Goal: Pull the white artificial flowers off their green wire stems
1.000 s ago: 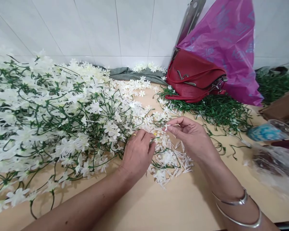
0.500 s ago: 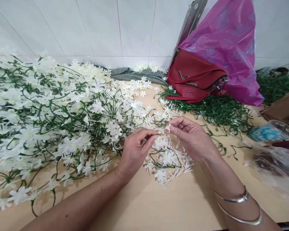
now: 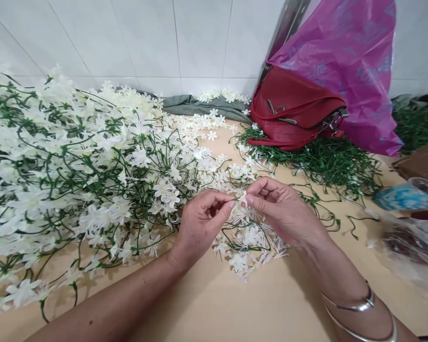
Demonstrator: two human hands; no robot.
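Above the table, the fingertips of both hands meet at a small white artificial flower (image 3: 240, 197). My left hand (image 3: 207, 219) pinches its green stem end, mostly covered by the thumb and forefinger. My right hand (image 3: 283, 206) has thumb and forefinger closed on the petals from the other side. Directly below lies a small heap of white flowers, a green stem and loose white stamens (image 3: 251, 240). To the left rises a large pile of white artificial flowers on green stems (image 3: 103, 171).
Loose flower heads (image 3: 199, 124) lie toward the tiled wall, near a grey-green cloth (image 3: 203, 105). A red handbag (image 3: 296, 111) and a purple plastic bag (image 3: 364, 71) stand on the right, over green stems (image 3: 328, 166). A plastic cup (image 3: 401, 194) lies beside a clear plastic bag (image 3: 413, 247).
My hands have come closer together, the right one moving slightly left and down, so the flower now sits between both sets of fingertips. The view has shifted slightly.
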